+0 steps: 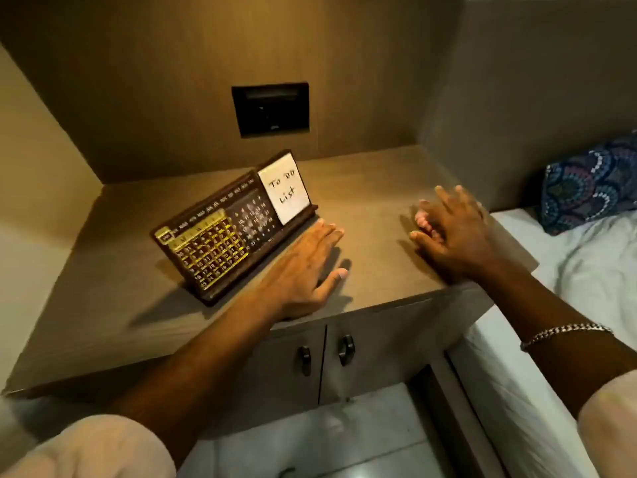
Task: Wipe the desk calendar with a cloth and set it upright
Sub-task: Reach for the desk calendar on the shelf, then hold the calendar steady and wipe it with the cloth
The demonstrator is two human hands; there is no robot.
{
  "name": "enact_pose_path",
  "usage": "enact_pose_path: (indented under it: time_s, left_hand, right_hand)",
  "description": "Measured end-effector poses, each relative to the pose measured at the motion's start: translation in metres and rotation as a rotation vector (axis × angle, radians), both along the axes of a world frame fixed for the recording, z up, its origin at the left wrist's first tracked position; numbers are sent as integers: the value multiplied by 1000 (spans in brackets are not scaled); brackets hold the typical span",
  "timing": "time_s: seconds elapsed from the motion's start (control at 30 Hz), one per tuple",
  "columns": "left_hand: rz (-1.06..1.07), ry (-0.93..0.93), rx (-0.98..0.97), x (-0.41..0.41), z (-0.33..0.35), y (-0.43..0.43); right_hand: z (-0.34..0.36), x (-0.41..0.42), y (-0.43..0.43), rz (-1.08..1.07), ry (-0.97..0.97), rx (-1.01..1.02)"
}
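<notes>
A dark wooden desk calendar (220,232) with gold number grids and a white "To Do List" note stands upright, leaning back, on the grey-brown cabinet top (131,288). My left hand (303,270) lies flat on the top just right of the calendar's base, fingers apart, holding nothing. My right hand (455,236) hovers over the right part of the top, blurred, with fingers spread. Something pink (425,222) shows under its fingers; I cannot tell whether it is a cloth or whether the hand grips it.
A dark switch panel (270,110) sits in the wall behind. Two cabinet doors with dark handles (345,350) are below the top's front edge. A bed with white sheet (586,270) and patterned pillow (593,184) borders the right side.
</notes>
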State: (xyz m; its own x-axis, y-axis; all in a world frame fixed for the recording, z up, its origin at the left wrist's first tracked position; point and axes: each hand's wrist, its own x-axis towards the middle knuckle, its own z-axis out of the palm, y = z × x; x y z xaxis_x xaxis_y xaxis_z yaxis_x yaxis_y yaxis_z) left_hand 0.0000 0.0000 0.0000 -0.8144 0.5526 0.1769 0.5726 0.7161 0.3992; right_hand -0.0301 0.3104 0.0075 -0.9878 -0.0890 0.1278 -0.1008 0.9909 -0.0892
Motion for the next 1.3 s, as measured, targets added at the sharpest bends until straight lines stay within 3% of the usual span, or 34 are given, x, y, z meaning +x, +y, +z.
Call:
enact_pose_path:
  time_s: [0.13,0.27,0.47,0.6,0.67,0.77,0.93,1.07,1.3]
  left_hand:
    - [-21,-26,-187,-15,-25,5]
    - [-30,41,-310,-19,-38,8]
    - [-23,-21,-373,-15,-31,12]
    - [-23,-96,-376,-12,-16,12]
    - [-21,-116,-401,-8,-6,12]
    - [-49,-48,-396,2,15,3]
    - [6,105,-114,5,76,-43]
    - [83,125,-195,-22,110,-96]
    - [-60,-103,-442,-64,110,-145]
  right_hand:
    - [-26,-12,13,-80,-99,-7]
    - [-36,-15,18,0,-35,-88]
    - [-39,-13,8,-24,86,-127]
    - [-28,-12,3,-48,53,-174]
    - [-21,-13,2,-55,44,-309]
    - [-6,-10,-8,-149,39,-713]
    - [10,4,-55,-139,-76,-1403]
    - [21,17,-91,-84,-186,-1544]
    - [26,22,-147,0,-180,-1774]
